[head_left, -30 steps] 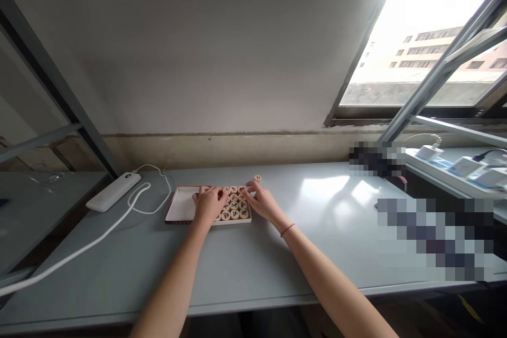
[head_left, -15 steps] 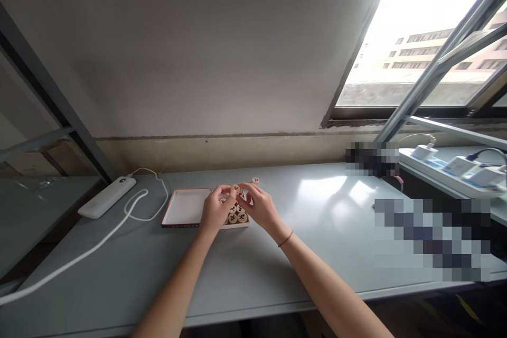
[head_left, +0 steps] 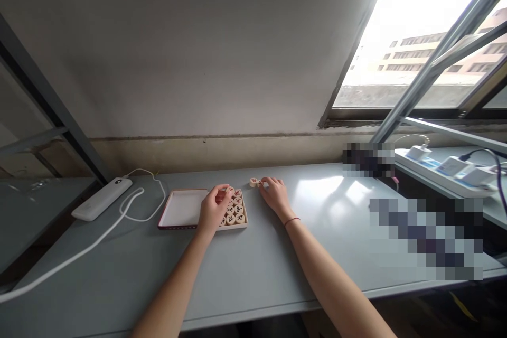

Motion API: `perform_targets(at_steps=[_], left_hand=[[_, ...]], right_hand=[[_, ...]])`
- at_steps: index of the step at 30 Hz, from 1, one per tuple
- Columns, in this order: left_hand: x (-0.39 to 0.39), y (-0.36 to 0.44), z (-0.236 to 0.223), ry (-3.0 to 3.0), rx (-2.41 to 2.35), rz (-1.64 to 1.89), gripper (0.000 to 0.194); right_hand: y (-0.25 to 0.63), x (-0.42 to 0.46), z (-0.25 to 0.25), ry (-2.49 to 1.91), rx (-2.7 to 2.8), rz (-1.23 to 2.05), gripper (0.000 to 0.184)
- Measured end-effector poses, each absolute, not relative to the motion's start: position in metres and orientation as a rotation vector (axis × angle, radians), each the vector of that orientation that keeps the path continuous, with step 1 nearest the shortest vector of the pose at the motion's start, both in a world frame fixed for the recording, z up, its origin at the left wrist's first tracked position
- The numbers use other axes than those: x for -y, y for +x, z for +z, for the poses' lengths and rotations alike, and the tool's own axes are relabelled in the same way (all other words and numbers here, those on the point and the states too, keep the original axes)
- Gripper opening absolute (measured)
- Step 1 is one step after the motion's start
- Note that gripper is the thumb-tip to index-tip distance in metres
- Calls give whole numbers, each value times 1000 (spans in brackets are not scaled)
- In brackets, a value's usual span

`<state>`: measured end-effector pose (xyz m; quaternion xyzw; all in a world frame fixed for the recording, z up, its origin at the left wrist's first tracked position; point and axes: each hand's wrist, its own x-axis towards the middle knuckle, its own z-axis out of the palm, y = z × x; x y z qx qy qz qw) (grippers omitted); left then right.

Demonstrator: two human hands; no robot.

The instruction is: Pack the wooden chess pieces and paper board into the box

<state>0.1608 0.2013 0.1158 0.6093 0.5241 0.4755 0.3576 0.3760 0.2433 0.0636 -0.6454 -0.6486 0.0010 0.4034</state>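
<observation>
A shallow box (head_left: 246,216) holds rows of round wooden Chinese chess pieces (head_left: 231,219) with red or black characters. Over its left part, my left hand (head_left: 214,208) pinches one chess piece between thumb and fingers and covers some of the others. My right hand (head_left: 276,195) is on the desk behind and right of the box, its fingertips closed on a red-marked chess piece (head_left: 260,183). Touching or almost touching that one is a loose chess piece (head_left: 253,182). The box's lid (head_left: 184,208) lies with its white inside up, left of the box.
A white power bank (head_left: 102,199) with a thick white cable (head_left: 95,245) lies on the grey desk (head_left: 237,274) at the left. At the right are a metal frame, blurred-out patches and a power strip (head_left: 443,171) with plugs. A wall stands behind.
My hands have parted. The right one has moved back and right from the box to a loose piece on the desk, while the left stays over the box with a piece.
</observation>
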Motion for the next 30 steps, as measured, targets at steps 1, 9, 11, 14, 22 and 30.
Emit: perform_targets(at_steps=[1, 9, 11, 14, 22, 30], left_hand=[[-201, 161, 115, 1582, -1364, 1220, 32], [-206, 157, 106, 1718, -1390, 1176, 34], [-205, 158, 107, 1735, -1383, 1186, 34], [-204, 159, 111, 1763, -1401, 1200, 36], [-205, 153, 114, 1880, -1540, 1154, 24], [-218, 125, 107, 2024, -2040, 779, 34]], right_hand=[[371, -239, 68, -1552, 1648, -13, 15], [313, -197, 101, -942, 1974, 255, 26], [312, -199, 100, -955, 1930, 255, 21], [331, -213, 93, -1130, 1735, 187, 17], [384, -249, 57, -1679, 1582, 144, 15], [378, -248, 60, -1767, 1637, 105, 23]])
